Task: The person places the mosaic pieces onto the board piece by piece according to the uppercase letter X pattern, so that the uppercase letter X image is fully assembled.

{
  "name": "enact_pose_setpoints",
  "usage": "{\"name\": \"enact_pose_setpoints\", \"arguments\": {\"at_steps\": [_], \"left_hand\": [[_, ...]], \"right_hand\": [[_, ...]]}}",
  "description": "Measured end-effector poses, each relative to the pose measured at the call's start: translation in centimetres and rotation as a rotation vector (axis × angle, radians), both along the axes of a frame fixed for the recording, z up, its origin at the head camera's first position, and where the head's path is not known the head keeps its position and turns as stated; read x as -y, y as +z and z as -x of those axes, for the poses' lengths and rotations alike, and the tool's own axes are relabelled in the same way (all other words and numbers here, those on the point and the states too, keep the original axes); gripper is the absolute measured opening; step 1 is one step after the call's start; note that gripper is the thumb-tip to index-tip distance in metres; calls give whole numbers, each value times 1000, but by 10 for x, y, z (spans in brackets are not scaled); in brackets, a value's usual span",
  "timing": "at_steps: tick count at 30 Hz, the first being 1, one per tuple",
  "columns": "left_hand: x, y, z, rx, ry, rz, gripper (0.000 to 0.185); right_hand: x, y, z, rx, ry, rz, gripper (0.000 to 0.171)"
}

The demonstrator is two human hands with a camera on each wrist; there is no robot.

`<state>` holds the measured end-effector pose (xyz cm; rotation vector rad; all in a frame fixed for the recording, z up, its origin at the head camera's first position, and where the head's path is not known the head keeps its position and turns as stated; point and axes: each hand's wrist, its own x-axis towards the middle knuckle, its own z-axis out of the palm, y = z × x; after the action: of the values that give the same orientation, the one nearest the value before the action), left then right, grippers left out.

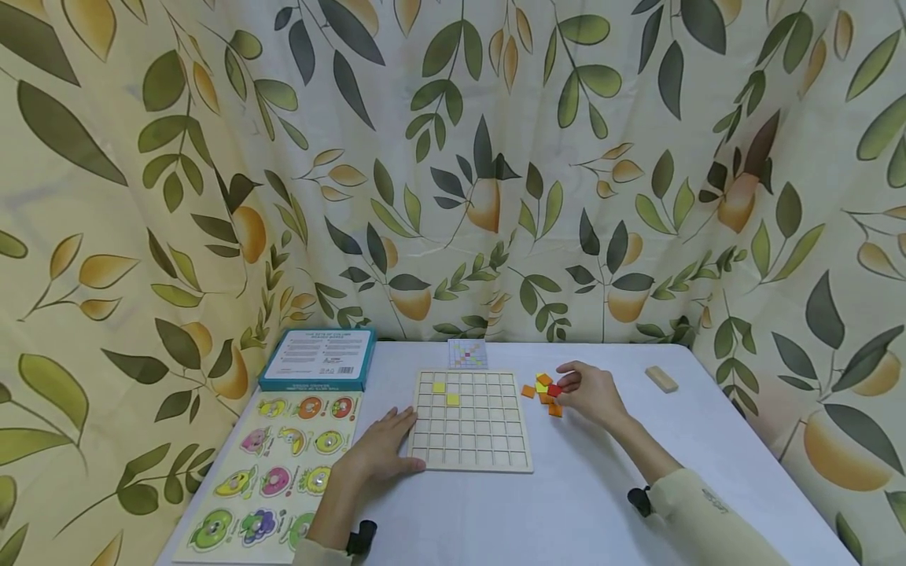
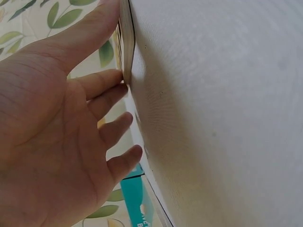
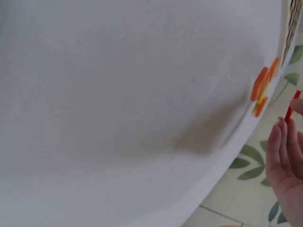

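A wooden grid board point(image 1: 470, 420) lies flat mid-table with two yellow tiles point(image 1: 446, 392) set in its upper left cells. My left hand point(image 1: 382, 450) rests flat at the board's left edge point(image 2: 126, 42), fingers straight. My right hand point(image 1: 586, 391) is over a small heap of orange and yellow tiles point(image 1: 541, 391) right of the board and pinches a red tile point(image 1: 554, 390). In the right wrist view the red tile point(image 3: 291, 107) shows edge-on at the fingertips point(image 3: 279, 137), with the orange tiles point(image 3: 262, 90) beyond.
A fruit peg puzzle point(image 1: 272, 472) lies at the left, a teal box point(image 1: 320, 358) behind it. A small pattern card point(image 1: 467, 354) stands behind the grid board. A wooden block point(image 1: 661, 379) lies at the far right. A leaf-print curtain surrounds the white table point(image 1: 580, 503).
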<state>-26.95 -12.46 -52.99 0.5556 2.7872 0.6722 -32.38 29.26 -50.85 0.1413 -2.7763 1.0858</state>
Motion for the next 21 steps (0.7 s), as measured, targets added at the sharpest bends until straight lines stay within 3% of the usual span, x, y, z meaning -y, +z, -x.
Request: {"name": "enact_pose_setpoints", "arguments": {"at_steps": [13, 21], "left_hand": [[-1, 3, 0, -3, 18, 34, 94], [-2, 5, -1, -3, 23, 43, 94]], "right_hand": [[48, 8, 6, -48, 90, 66, 48], [75, 2, 12, -43, 151, 72, 49]]}}
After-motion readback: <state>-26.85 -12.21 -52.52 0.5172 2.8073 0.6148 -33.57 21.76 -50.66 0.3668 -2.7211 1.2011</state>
